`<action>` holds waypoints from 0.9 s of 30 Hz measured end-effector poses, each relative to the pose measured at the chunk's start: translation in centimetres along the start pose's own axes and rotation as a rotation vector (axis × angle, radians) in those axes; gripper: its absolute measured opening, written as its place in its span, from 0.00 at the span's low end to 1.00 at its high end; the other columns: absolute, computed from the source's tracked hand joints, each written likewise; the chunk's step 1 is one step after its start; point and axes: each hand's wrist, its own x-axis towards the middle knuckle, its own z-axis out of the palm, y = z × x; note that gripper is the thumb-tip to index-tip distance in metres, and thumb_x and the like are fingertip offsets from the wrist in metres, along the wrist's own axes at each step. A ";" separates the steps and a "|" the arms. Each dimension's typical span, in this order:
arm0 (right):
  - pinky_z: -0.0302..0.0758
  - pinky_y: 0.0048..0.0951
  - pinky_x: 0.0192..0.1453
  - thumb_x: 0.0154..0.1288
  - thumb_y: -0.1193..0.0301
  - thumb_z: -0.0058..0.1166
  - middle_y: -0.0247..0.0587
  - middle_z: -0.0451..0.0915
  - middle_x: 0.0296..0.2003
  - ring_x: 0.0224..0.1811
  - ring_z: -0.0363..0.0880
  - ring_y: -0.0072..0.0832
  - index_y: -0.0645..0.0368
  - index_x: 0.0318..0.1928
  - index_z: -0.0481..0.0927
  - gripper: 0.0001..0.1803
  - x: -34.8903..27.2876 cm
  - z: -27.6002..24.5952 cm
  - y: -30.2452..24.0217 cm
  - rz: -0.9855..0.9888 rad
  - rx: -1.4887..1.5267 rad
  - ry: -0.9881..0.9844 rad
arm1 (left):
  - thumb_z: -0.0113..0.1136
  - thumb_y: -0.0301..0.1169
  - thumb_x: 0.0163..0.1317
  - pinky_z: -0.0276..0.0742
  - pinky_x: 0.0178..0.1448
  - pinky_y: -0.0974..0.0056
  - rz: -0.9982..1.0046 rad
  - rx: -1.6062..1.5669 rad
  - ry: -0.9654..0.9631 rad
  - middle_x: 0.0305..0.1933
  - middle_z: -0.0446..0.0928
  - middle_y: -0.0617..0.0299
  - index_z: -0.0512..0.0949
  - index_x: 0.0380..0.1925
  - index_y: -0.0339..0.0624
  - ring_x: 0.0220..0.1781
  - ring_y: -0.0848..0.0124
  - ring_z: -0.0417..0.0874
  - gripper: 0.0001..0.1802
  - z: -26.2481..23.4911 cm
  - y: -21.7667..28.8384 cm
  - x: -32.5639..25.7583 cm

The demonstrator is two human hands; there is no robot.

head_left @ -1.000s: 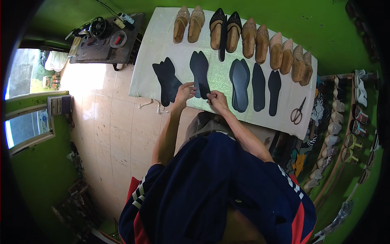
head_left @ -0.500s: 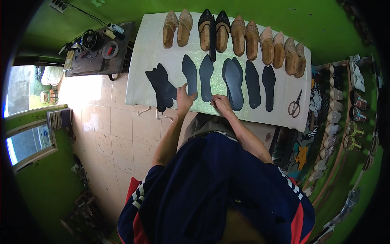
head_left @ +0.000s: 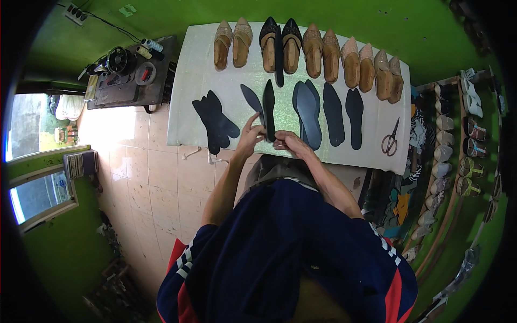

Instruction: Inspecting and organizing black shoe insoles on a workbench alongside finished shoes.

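Observation:
Near the table's front edge, my left hand (head_left: 251, 135) is closed on the heel end of a dark shoe sole (head_left: 251, 99), tilted up from the table with its tip leaning left. My right hand (head_left: 292, 144) pinches the lower end of a second sole (head_left: 270, 107), which stands nearly on edge beside the first. Their lower ends are partly hidden by my fingers. Several loose black soles (head_left: 213, 121) overlap to the left of my hands. On the right lie a grey-blue pair (head_left: 308, 116), a black sole (head_left: 334, 113) and a narrower one (head_left: 355, 116).
Pointed shoes on wooden lasts (head_left: 329, 51) line the far side of the white-covered table (head_left: 371, 134). Scissors (head_left: 390, 140) rest at its right end. A sewing machine table (head_left: 121, 81) stands at the back left. Shoe racks (head_left: 442, 140) run along the right wall.
Both soles under my hands, flat on the table before, are now raised and turned on edge, closer together. My left hand has shifted slightly right.

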 end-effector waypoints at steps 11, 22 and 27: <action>0.84 0.28 0.38 0.83 0.65 0.51 0.41 0.82 0.34 0.35 0.88 0.30 0.66 0.54 0.76 0.15 -2.4 2.5 0.9 -0.270 -0.257 0.225 | 0.56 0.33 0.76 0.78 0.60 0.57 0.002 -0.281 0.108 0.47 0.80 0.59 0.72 0.57 0.38 0.52 0.66 0.83 0.16 3.1 -2.7 -0.2; 0.79 0.22 0.36 0.83 0.61 0.52 0.29 0.73 0.36 0.32 0.76 0.18 0.56 0.58 0.77 0.14 -8.6 -0.9 -1.9 -0.299 -0.257 0.267 | 0.46 0.72 0.71 0.81 0.55 0.45 0.094 -0.896 -0.340 0.58 0.81 0.47 0.71 0.70 0.46 0.49 0.51 0.83 0.45 5.1 4.2 0.6; 0.87 0.27 0.41 0.82 0.59 0.55 0.32 0.76 0.35 0.34 0.83 0.22 0.61 0.63 0.76 0.21 -6.5 -0.4 -1.7 -0.212 0.120 0.379 | 0.55 0.55 0.78 0.72 0.70 0.48 0.416 -0.504 -0.184 0.49 0.77 0.60 0.63 0.72 0.48 0.56 0.67 0.78 0.33 9.7 6.2 -1.0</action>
